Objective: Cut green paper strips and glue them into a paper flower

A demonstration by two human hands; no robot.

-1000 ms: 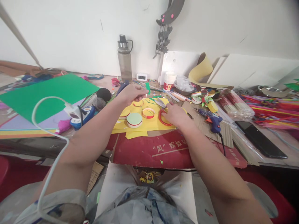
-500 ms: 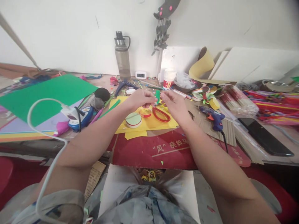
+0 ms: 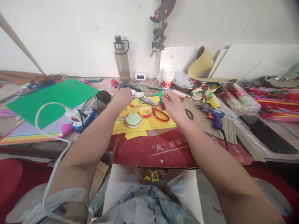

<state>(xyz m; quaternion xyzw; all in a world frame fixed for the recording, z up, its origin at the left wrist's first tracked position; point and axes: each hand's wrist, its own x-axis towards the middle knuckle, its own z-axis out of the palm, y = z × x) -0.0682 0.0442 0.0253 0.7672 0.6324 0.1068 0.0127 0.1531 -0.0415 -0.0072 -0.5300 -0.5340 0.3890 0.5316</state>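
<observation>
My right hand pinches a small green paper strip above the yellow paper sheet. Red-handled scissors lie on that sheet just under the right hand. My left hand reaches out over the sheet's far left edge, close to a white cap; its fingers point away and I cannot see what they touch. Paper rings and a round green-topped disc sit on the yellow sheet between my arms.
A blue glue gun lies right of the sheet, a black phone further right. A water bottle and paper cups stand by the wall. Green card, a tape dispenser and a white cable are at left.
Both hands held the green strip together half a second ago. Now only my right hand keeps it, and my left hand has moved away to the far left.
</observation>
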